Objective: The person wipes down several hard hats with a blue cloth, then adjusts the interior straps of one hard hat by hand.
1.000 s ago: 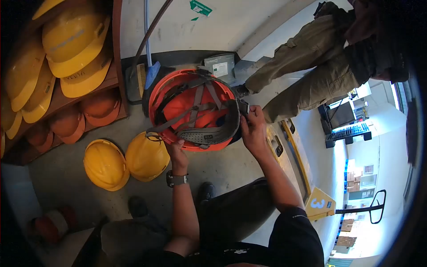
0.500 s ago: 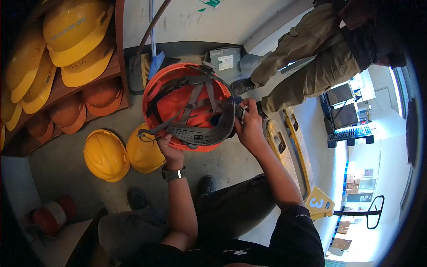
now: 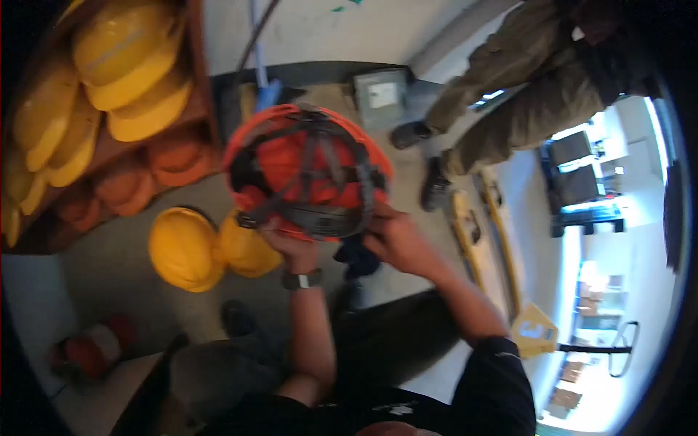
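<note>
A red hard hat [image 3: 280, 156] is held up with its inside toward me, showing the grey suspension straps and the headband [image 3: 320, 216]. My left hand [image 3: 294, 248] is closed on its lower rim, a watch on the wrist. On the right, my right hand [image 3: 400, 236] has its fingers bent in at the hat's lower right edge, by the end of the headband. A dark blue, cloth-like piece [image 3: 356, 258] hangs just below the rim beside these fingers; blur hides whether they hold it.
Yellow hard hats [image 3: 131, 43] and red ones [image 3: 178, 160] fill a shelf [image 3: 207, 94] at left. Two yellow hard hats [image 3: 185, 251] lie on the floor. Another person's legs [image 3: 523, 123] stand at upper right, near a yellow pallet truck [image 3: 534, 330]. A red-and-white object [image 3: 98, 345] is at lower left.
The hard hat has turned slightly and my right hand has slid down along its right edge. The dark blue piece now hangs below the rim. The view has shifted a little and blurred.
</note>
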Motion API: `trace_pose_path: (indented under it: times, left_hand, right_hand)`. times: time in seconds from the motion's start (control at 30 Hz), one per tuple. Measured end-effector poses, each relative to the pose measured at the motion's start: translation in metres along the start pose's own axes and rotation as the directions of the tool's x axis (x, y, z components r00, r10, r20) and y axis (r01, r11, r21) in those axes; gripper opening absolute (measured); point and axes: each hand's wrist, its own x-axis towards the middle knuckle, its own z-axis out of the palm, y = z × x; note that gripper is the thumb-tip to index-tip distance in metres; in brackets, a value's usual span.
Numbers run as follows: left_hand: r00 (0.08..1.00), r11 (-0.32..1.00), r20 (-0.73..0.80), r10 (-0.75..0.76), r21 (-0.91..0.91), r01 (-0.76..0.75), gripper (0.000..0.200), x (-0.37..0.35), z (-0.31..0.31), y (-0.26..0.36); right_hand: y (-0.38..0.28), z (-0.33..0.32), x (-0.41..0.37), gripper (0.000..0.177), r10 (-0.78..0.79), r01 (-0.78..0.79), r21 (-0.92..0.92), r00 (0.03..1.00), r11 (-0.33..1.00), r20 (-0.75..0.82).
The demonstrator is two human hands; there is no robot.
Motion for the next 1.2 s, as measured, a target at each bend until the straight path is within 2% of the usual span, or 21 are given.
trace_pose_path:
  times: [0.03,0.07,0.13,0.2,0.23,0.3,0.37,0.43,0.47,0.53,0.6,0.7,0.77,0.8,0.83,0.87,0.93,0.97,1.1,1.13,1.2]
  left_hand:
    - [0.959,0.993,-0.256,0.119,0.021,-0.117,0.052,0.006,0.009,-0.004]
    - [0.831,0.966,-0.496,0.253,0.075,-0.249,0.051,0.009,0.012,-0.011]
    - [0.909,0.958,-0.311,0.277,0.163,-0.236,0.049,0.014,-0.018,-0.005]
    - [0.943,0.969,-0.247,0.222,0.16,-0.186,0.053,0.013,-0.016,0.005]
    - [0.969,0.98,-0.183,0.166,0.139,-0.142,0.058,0.009,-0.016,0.007]
    - [0.994,0.999,-0.101,0.047,0.029,-0.044,0.057,0.008,-0.022,0.01]
    - [0.998,0.995,0.013,-0.057,-0.087,0.057,0.057,0.01,-0.022,0.009]
    - [0.986,0.998,-0.161,0.042,0.062,-0.032,0.057,0.009,-0.015,0.003]
    - [0.989,0.999,-0.145,0.019,0.037,-0.013,0.057,0.011,-0.01,0.0]
    - [0.973,0.995,-0.226,0.041,0.094,-0.02,0.057,0.008,-0.005,0.0]
    - [0.994,0.998,-0.108,0.0,0.061,0.007,0.055,0.008,-0.017,0.0]
    - [0.998,0.997,0.057,0.009,0.076,-0.013,0.055,0.013,-0.046,0.006]
    - [0.983,0.997,-0.183,0.028,0.076,-0.015,0.054,0.013,-0.049,0.011]
    - [0.983,0.997,-0.178,0.035,0.079,-0.021,0.054,0.013,-0.044,0.014]
    - [0.991,0.999,-0.136,0.009,0.044,-0.003,0.054,0.011,-0.039,0.016]
    - [0.995,1.0,-0.093,-0.022,0.005,0.022,0.053,0.01,-0.034,0.015]
    - [0.999,0.999,0.003,-0.051,-0.014,0.051,0.053,0.008,-0.019,0.014]
    - [0.994,0.998,0.089,-0.064,-0.016,0.065,0.053,0.008,-0.014,0.015]
    - [0.998,1.0,0.07,0.0,0.018,-0.001,0.05,0.008,-0.013,0.015]
    - [0.999,0.998,-0.015,0.039,0.044,-0.038,0.047,0.006,-0.007,0.015]
    - [0.992,0.994,-0.099,0.082,0.076,-0.075,0.044,0.005,-0.015,0.017]
  right_hand:
    - [0.005,0.002,0.008,0.019,-0.134,0.138,0.124,0.99,0.983,-0.043]
    - [0.011,-0.013,0.002,0.018,0.118,-0.157,0.263,0.98,0.952,0.161]
    - [0.03,-0.035,-0.007,0.02,0.327,-0.329,0.552,0.939,0.766,0.106]
    - [0.034,-0.052,-0.022,0.027,0.653,-0.208,0.846,0.73,0.491,-0.2]
    - [0.042,-0.059,-0.025,0.027,0.676,-0.228,0.84,0.708,0.493,-0.205]
    - [0.064,-0.076,-0.025,0.036,0.741,0.063,0.981,0.646,0.186,-0.182]
    - [0.054,-0.071,-0.02,0.04,0.785,0.122,0.97,0.57,0.21,-0.242]
    - [0.035,-0.073,-0.011,0.044,0.718,0.078,0.972,0.662,0.221,-0.216]
    - [0.043,-0.068,-0.012,0.037,0.665,0.083,0.959,0.704,0.27,-0.248]
    - [0.025,-0.067,-0.01,0.021,0.527,-0.043,0.861,0.806,0.506,-0.27]
    - [0.024,-0.055,-0.003,0.021,0.361,-0.112,0.572,0.867,0.812,-0.343]
    - [0.032,-0.039,0.008,0.023,0.228,0.026,0.474,0.853,0.88,-0.47]
    - [0.033,-0.026,0.013,0.022,0.194,0.1,0.474,0.824,0.875,-0.532]
    - [0.036,-0.024,0.013,0.022,0.17,0.145,0.445,0.787,0.884,-0.593]
    - [0.041,-0.029,0.012,0.022,0.167,0.083,0.498,0.885,0.863,-0.435]
    - [0.041,-0.03,0.011,0.022,0.166,0.079,0.486,0.882,0.87,-0.441]
    - [0.029,-0.035,0.014,0.024,0.459,-0.001,0.78,0.809,0.626,-0.367]
    - [0.034,-0.039,0.016,0.028,0.472,0.083,0.821,0.783,0.565,-0.404]
    - [0.011,-0.062,0.009,0.027,0.394,0.134,0.774,0.799,0.619,-0.454]
    - [0.012,-0.061,0.009,0.027,0.389,0.135,0.773,0.803,0.62,-0.452]
    - [0.016,-0.055,0.009,0.022,0.156,0.131,0.593,0.9,0.795,-0.408]
